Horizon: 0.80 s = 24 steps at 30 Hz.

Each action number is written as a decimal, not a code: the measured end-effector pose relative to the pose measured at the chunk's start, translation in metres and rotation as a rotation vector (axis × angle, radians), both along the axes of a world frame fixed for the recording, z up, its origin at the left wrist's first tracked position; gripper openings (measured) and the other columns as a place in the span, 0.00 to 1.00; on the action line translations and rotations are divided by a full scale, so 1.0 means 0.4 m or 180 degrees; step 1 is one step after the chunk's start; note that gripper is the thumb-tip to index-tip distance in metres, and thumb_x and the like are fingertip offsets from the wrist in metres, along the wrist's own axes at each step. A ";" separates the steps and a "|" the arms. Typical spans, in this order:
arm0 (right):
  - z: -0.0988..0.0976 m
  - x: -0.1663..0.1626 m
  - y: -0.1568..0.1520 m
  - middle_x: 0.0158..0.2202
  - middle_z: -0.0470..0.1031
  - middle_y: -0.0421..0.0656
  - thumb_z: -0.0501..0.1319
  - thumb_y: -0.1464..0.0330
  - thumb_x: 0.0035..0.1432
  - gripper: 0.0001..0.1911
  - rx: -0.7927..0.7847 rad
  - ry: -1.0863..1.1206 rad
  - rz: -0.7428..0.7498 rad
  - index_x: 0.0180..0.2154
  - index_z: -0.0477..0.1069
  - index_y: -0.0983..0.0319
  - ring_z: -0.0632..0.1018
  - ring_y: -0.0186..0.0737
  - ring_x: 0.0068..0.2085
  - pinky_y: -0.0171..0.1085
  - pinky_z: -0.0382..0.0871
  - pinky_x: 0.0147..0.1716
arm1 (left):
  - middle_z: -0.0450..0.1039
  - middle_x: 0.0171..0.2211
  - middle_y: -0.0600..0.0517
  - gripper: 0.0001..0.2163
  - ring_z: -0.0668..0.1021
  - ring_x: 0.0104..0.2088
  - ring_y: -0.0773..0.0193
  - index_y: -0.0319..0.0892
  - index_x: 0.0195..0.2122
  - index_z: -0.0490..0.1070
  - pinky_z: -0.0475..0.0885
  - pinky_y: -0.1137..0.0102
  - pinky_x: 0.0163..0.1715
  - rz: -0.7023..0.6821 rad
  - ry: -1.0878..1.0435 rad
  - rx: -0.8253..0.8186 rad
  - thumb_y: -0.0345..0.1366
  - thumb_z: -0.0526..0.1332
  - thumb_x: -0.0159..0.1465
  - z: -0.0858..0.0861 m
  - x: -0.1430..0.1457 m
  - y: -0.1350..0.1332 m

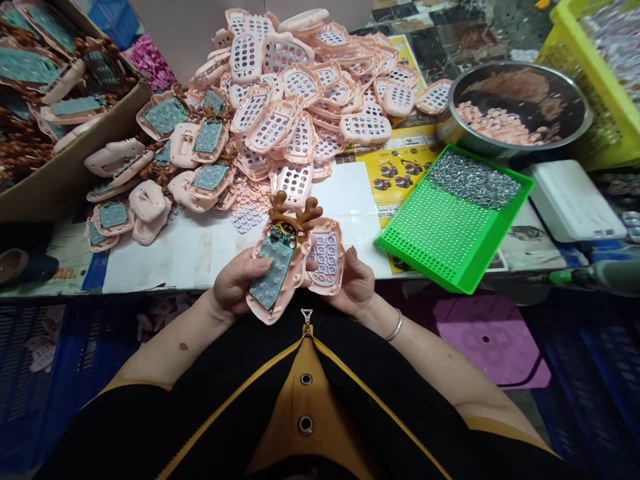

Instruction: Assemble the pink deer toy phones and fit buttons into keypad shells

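Observation:
My left hand [239, 283] is closed round a pink toy-phone half shell [265, 308] with a green circuit board under a translucent keypad sheet [273, 275]. Brown antlers [296, 215] stick up from its top end. In my right hand [357, 283] is a pink front shell [339, 257], its inner side up, with a pale lilac button pad [324, 257] seated in it. The two halves are side by side, edges close together, over the table's front edge. My right fingers are partly hidden behind the shell.
A big heap of pink front shells [295, 87] covers the back. Left lie board-fitted shells [210, 177] and a full cardboard box [75, 157]. Right are a green tray [425, 233] of screws, a steel bowl [520, 143] of small pink parts, a white box [575, 200] and a yellow basket [570, 60].

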State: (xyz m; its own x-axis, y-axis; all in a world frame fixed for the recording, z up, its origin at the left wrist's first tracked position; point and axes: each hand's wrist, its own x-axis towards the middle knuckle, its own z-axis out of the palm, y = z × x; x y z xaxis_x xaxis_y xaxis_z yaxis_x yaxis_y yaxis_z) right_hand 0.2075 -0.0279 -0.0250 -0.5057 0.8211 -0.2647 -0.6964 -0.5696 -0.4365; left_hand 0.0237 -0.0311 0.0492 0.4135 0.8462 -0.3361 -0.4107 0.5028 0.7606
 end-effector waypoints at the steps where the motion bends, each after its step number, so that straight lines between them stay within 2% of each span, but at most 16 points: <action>1: -0.002 0.002 0.000 0.41 0.82 0.43 0.72 0.46 0.44 0.31 0.0013 0.0031 0.0025 0.46 0.77 0.56 0.80 0.48 0.42 0.56 0.75 0.51 | 0.76 0.55 0.30 0.25 0.77 0.56 0.30 0.33 0.46 0.78 0.74 0.43 0.53 -0.0038 -0.0021 -0.0029 0.44 0.72 0.50 -0.002 0.003 0.003; 6: -0.002 0.002 0.003 0.40 0.82 0.40 0.74 0.47 0.44 0.29 -0.0020 0.0155 -0.0043 0.45 0.78 0.54 0.81 0.44 0.43 0.54 0.74 0.56 | 0.79 0.51 0.31 0.23 0.79 0.54 0.32 0.34 0.44 0.78 0.73 0.41 0.56 -0.0078 -0.0104 -0.0116 0.43 0.73 0.51 0.005 0.005 0.012; 10: 0.010 0.003 0.010 0.50 0.82 0.46 0.71 0.41 0.45 0.35 0.0179 0.0040 -0.0138 0.48 0.77 0.56 0.81 0.50 0.52 0.56 0.71 0.61 | 0.81 0.49 0.36 0.21 0.81 0.51 0.36 0.37 0.44 0.77 0.76 0.43 0.52 0.0251 0.0107 -0.0072 0.41 0.73 0.52 0.016 -0.010 0.021; 12: 0.012 0.007 0.013 0.54 0.80 0.49 0.70 0.40 0.45 0.37 0.0257 -0.0092 -0.0134 0.50 0.75 0.57 0.80 0.52 0.56 0.55 0.70 0.62 | 0.81 0.50 0.38 0.23 0.81 0.52 0.37 0.39 0.48 0.76 0.77 0.43 0.50 0.0464 0.0193 -0.0042 0.40 0.74 0.52 0.019 -0.014 0.026; 14: 0.008 0.010 0.015 0.57 0.78 0.50 0.70 0.40 0.45 0.38 0.0243 -0.0207 -0.0107 0.51 0.75 0.57 0.78 0.52 0.58 0.54 0.69 0.63 | 0.79 0.53 0.37 0.28 0.79 0.55 0.35 0.40 0.52 0.75 0.77 0.42 0.51 0.0514 0.0088 -0.0048 0.44 0.74 0.51 0.019 -0.013 0.030; 16: 0.003 0.012 0.016 0.57 0.79 0.49 0.71 0.40 0.44 0.39 0.0201 -0.0257 -0.0068 0.50 0.75 0.57 0.78 0.52 0.59 0.55 0.69 0.64 | 0.77 0.55 0.37 0.33 0.76 0.59 0.32 0.41 0.55 0.74 0.75 0.41 0.51 0.0452 -0.0090 -0.0109 0.54 0.71 0.52 0.017 -0.007 0.035; 19: 0.001 0.011 0.017 0.56 0.80 0.48 0.73 0.41 0.41 0.38 0.0210 -0.0267 -0.0075 0.48 0.77 0.57 0.79 0.52 0.59 0.55 0.66 0.66 | 0.78 0.55 0.38 0.35 0.74 0.61 0.33 0.41 0.55 0.74 0.75 0.43 0.52 0.0473 -0.0149 -0.0156 0.62 0.65 0.55 0.009 0.003 0.043; 21: 0.005 0.007 0.018 0.55 0.81 0.48 0.74 0.43 0.41 0.37 0.0250 -0.0312 -0.0086 0.49 0.78 0.57 0.79 0.51 0.59 0.53 0.65 0.68 | 0.79 0.53 0.39 0.31 0.75 0.60 0.36 0.41 0.54 0.75 0.76 0.46 0.53 0.0581 -0.0079 -0.0094 0.60 0.65 0.57 0.003 0.005 0.047; 24: 0.016 -0.004 0.022 0.52 0.82 0.50 0.77 0.45 0.39 0.37 0.0293 -0.0420 -0.0082 0.48 0.78 0.59 0.80 0.50 0.57 0.51 0.65 0.68 | 0.80 0.51 0.40 0.28 0.80 0.55 0.43 0.41 0.52 0.76 0.76 0.53 0.53 0.0730 0.0130 0.0112 0.52 0.71 0.55 -0.002 0.005 0.046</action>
State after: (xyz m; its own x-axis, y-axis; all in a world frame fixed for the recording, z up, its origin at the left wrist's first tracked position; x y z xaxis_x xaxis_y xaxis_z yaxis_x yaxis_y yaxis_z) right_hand 0.2060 -0.0191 -0.0187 -0.4499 0.8572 -0.2506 -0.6434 -0.5057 -0.5747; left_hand 0.0258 -0.0126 0.0483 0.1959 0.9279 -0.3172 -0.4797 0.3728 0.7943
